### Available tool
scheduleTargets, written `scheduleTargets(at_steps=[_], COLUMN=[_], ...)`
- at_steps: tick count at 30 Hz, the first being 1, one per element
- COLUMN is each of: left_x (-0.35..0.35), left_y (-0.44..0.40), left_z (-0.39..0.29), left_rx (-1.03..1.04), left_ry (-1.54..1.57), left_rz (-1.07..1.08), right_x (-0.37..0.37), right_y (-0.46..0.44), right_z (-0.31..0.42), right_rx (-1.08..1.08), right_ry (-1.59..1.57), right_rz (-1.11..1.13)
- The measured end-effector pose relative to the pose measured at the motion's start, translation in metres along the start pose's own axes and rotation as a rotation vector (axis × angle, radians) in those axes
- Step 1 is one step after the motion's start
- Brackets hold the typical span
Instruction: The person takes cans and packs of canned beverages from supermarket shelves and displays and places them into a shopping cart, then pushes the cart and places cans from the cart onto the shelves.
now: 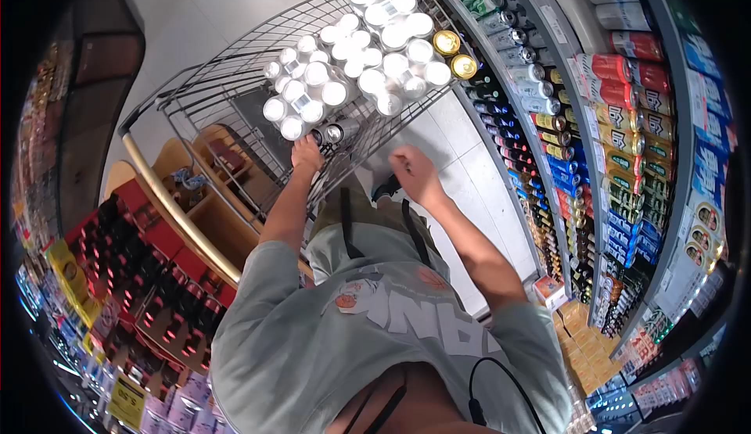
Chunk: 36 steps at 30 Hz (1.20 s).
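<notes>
My left hand [306, 155] reaches over the near side of a wire shopping cart [258, 51]. Its fingers curl against a dark can [335, 134] lying low in the cart, beside packs of silver-topped cans [305, 90]. How far the fingers wrap round that can is partly hidden. Outside the cart, my right hand [413, 171] hangs in the air in front of my body, with its fingers curled in and nothing visible in them. More shrink-wrapped cans [395, 23] fill the cart's far end, their tops washed out by glare.
Shelves of drink cans [618, 113] curve along the right, close to the cart, with two gold-topped cans [454, 55] at the near shelf edge. The cart's gold handle bar [176, 211] is at left. Behind it stands a red display of dark bottles [149, 262]. Pale floor tiles [461, 145] show between.
</notes>
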<state>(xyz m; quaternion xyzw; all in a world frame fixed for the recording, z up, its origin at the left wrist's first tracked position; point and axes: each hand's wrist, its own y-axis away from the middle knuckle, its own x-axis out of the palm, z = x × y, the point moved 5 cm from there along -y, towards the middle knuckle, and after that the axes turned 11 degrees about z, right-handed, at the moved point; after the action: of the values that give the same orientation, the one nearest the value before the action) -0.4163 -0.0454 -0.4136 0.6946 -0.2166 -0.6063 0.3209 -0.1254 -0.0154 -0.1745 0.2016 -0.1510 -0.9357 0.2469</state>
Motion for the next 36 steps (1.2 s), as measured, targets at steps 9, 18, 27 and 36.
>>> scheduleTargets(at_steps=[9,18,27,36], left_x=[0.063,0.065,0.130,0.142], left_y=[-0.052,-0.055,-0.058,-0.078], left_z=[0.015,0.022,0.031,0.033], left_rx=[-0.016,0.068,0.091,-0.041], left_ry=[0.424,0.805,1.174,0.742], left_rz=[-0.275,-0.649,-0.964,-0.806], right_x=[0.159,0.254,0.256,0.256], right_y=[-0.217,-0.235,-0.285,-0.305], right_z=[-0.079,-0.191,-0.177,-0.171], right_rx=[-0.100,0.265,0.257,0.273], right_ry=[0.706,0.554,0.465,0.478], right_rz=[0.285,0.592,0.650,0.702])
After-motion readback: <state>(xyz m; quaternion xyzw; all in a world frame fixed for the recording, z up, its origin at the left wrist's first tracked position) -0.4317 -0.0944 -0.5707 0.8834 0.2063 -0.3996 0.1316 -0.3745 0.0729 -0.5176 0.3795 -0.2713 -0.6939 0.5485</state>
